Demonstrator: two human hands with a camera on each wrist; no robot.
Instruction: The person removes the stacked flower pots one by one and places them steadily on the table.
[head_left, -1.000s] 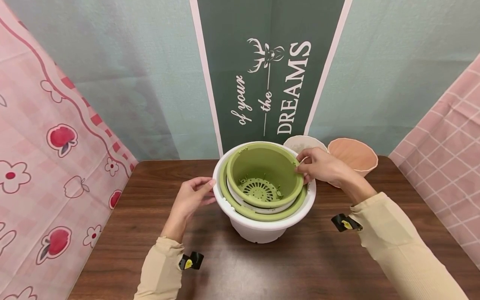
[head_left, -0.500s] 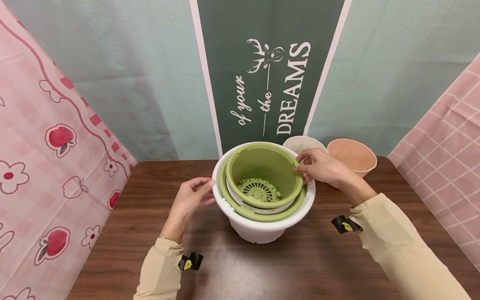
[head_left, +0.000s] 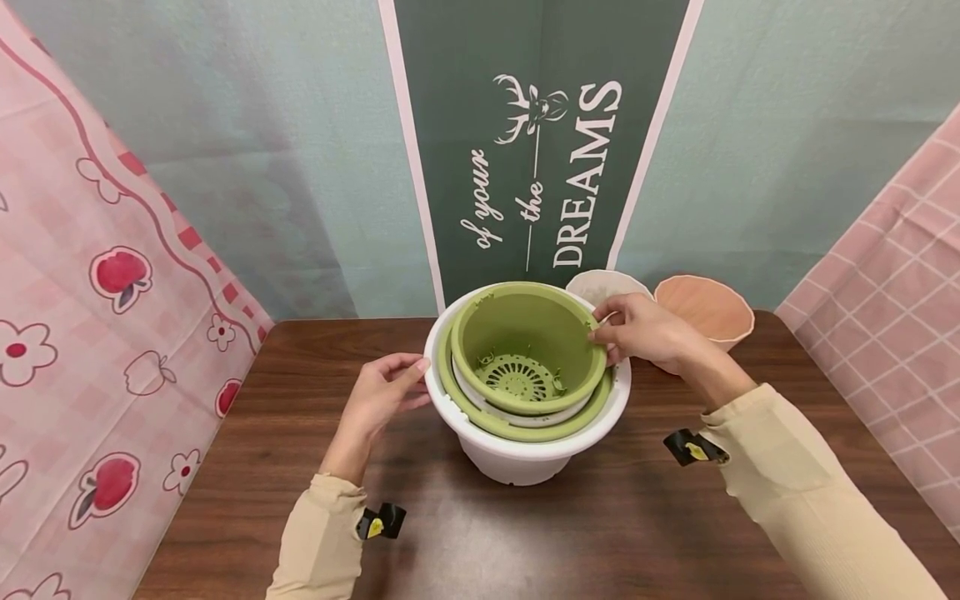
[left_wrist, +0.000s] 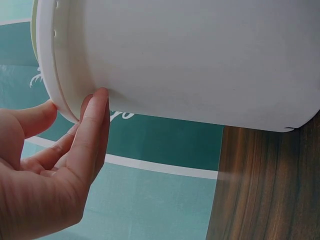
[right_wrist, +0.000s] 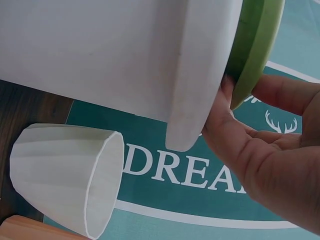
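Note:
A large white plastic pot [head_left: 517, 462] stands on the table with smaller pots nested in it. Inside it show a wider green pot [head_left: 525, 432], a white rim [head_left: 547, 420] and, innermost, a smaller green pot [head_left: 525, 333] with a slotted bottom. My left hand [head_left: 382, 392] pinches the left edge of the white pot's rim, thumb on top and fingers underneath, as the left wrist view shows. On the right side, my right hand [head_left: 645, 333] pinches the rim of the innermost green pot, which stands above the white rim [right_wrist: 200, 75] in the right wrist view.
Behind the nested pots, at the back right of the wooden table [head_left: 300, 433], stand a white faceted pot [head_left: 603, 285] and an orange faceted pot [head_left: 708, 308]. A green cloth backdrop [head_left: 300, 167] hangs behind, and pink cloths [head_left: 97, 333] flank both sides.

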